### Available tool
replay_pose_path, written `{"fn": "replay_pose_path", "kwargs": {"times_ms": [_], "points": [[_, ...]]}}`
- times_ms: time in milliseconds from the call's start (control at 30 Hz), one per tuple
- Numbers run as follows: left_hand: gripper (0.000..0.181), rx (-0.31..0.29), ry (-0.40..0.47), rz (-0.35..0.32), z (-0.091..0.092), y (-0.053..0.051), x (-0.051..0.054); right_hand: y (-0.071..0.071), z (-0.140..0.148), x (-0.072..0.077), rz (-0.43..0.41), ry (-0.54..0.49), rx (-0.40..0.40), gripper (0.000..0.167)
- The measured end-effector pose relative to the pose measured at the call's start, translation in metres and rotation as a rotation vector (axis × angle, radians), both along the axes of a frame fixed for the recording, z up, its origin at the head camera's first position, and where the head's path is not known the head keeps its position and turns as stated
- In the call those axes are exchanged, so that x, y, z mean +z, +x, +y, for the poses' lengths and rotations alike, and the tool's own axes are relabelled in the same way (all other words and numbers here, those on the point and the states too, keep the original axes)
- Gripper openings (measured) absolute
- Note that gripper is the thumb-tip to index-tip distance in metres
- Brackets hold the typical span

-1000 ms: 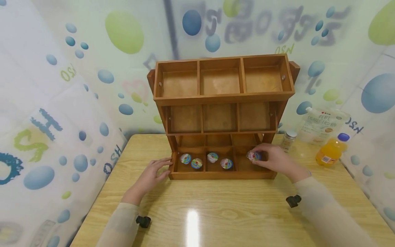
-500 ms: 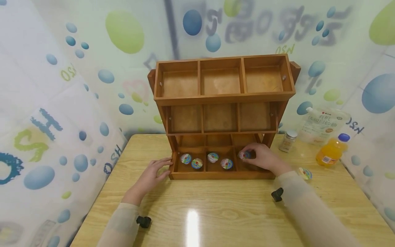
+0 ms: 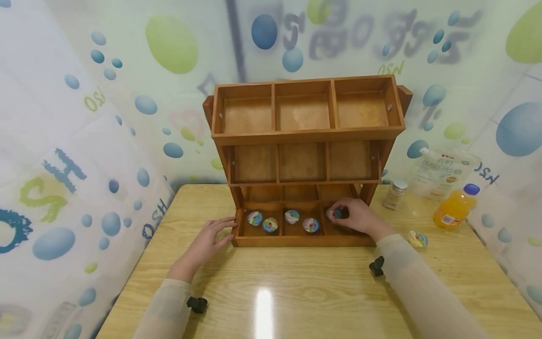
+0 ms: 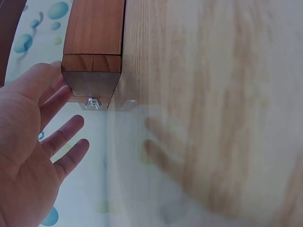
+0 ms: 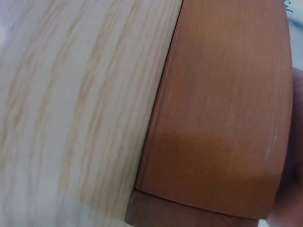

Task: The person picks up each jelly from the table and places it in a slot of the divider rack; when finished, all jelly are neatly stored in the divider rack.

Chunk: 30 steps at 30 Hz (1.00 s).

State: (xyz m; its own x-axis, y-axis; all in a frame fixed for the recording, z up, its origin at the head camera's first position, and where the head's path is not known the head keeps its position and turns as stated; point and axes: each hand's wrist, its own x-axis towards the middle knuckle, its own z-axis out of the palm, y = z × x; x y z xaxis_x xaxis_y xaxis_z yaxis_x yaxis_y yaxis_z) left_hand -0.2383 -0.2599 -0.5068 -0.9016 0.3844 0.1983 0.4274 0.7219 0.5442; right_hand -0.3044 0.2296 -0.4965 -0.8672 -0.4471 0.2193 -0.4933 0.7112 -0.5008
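My right hand (image 3: 360, 217) pinches a small jelly cup (image 3: 332, 213) with a printed foil lid, down in the right compartment of the wooden rack's (image 3: 305, 241) bottom tier. The cup's base is hidden. A front board (image 5: 213, 104) screens most of this hand in the right wrist view. My left hand (image 3: 207, 237) touches the rack's left end, its fingers extended; the left wrist view shows the fingers (image 4: 68, 130) spread beside the wood. Two jelly cups (image 3: 270, 224) sit in the left compartment and two more cups (image 3: 311, 225) in the middle one.
Another jelly cup (image 3: 418, 238) lies on the table (image 3: 317, 282) right of the rack. Behind it stand a lidded jar (image 3: 395, 194), an orange drink bottle (image 3: 455, 207) and a pouch (image 3: 442, 172) against the wall. The rack's upper tiers (image 3: 302, 108) overhang the bottom one.
My right hand has moved left within the right compartment with the jelly cup, then barely shifted. The cup on the table has come into view from behind my arm. My left hand stays still.
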Motion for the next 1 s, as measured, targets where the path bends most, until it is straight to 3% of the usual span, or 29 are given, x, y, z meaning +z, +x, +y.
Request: {"fn": "replay_pose_path", "kwargs": {"times_ms": [200, 467, 800, 1000], "points": [[0.039, 0.0, 0.0, 0.001, 0.002, 0.0, 0.001, 0.001, 0.002, -0.001, -0.019, 0.001, -0.018, 0.03], [0.039, -0.008, 0.011, 0.022, 0.002, 0.0, 0.001, 0.005, 0.005, 0.001, 0.021, -0.006, -0.011, 0.033], [0.04, -0.005, 0.007, 0.021, 0.003, 0.0, 0.0, 0.022, 0.024, 0.014, 0.032, 0.008, 0.003, 0.037], [0.04, -0.003, 0.011, 0.008, 0.002, 0.0, 0.002, 0.038, 0.044, 0.023, 0.101, 0.019, -0.009, 0.032]]}}
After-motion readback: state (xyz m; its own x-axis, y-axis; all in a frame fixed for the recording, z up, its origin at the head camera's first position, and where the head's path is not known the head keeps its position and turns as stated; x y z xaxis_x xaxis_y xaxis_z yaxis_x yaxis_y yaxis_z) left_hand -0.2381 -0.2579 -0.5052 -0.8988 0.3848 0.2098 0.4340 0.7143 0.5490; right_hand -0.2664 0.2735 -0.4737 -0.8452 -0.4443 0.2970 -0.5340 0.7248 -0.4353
